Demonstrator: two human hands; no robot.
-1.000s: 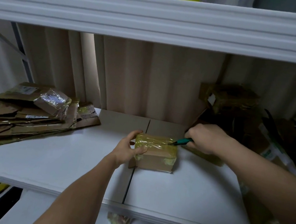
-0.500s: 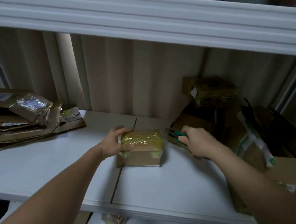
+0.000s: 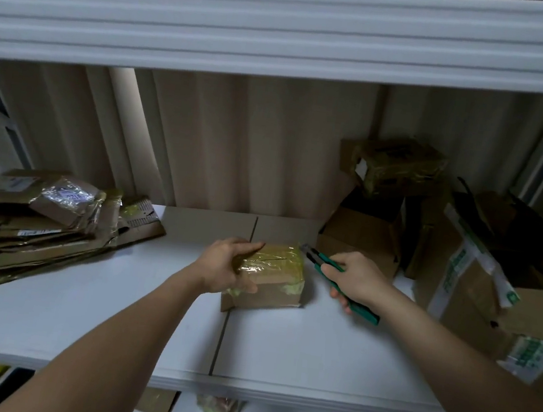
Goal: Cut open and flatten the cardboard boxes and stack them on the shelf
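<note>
Cardboard box (image 3: 270,280) held mid-shelf (image 3: 312,356), green cutter (image 3: 340,277) at its right edge.

No text sharp enough to read, small white label (image 3: 72,195) on the flattened cardboard pile (image 3: 35,230) blurred, green print on white tape (image 3: 463,262) across the large box (image 3: 465,293) at right illegible, its lower label (image 3: 531,356) also unreadable

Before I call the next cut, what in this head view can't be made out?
- Knife blade: too small at the tip, handle in right hand.
- Small box left side: covered by left hand.
- Label on flattened stack: too small.
- Boxes at right: dark, cut off by edge.
</note>
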